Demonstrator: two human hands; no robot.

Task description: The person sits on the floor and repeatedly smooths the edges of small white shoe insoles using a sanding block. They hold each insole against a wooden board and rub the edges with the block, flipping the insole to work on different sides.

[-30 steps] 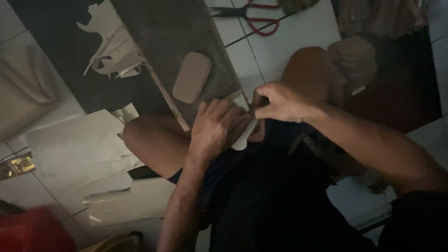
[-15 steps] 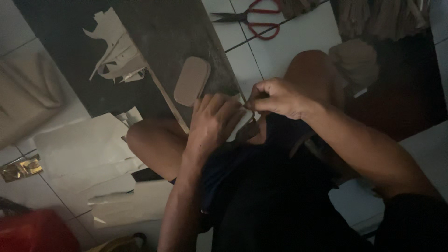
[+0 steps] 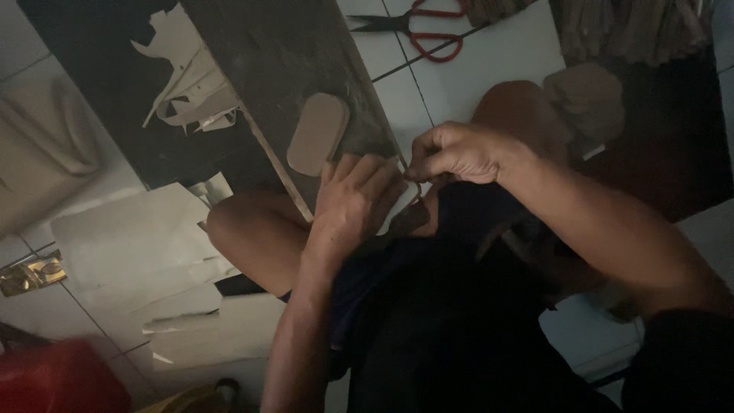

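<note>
Ahead of hands: dark board (image 3: 290, 84) with oval piece (image 3: 317, 134) and thin stick (image 3: 275, 164) blocks the way.
Left: paper sheets (image 3: 153, 260) cover the floor.
Beyond board: bare tiles beside scissors (image 3: 417, 27).
Right: stacked cutouts (image 3: 589, 99).

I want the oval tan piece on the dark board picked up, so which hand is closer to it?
Probably the left hand: it lies flat with its fingertips just below the oval tan piece on the dark board. The right hand is farther off and pinched shut on something small.

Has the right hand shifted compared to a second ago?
No real shift: the right hand sits just right of the oval tan cutout on the dark board, pinched beside the left hand, as before.
</note>
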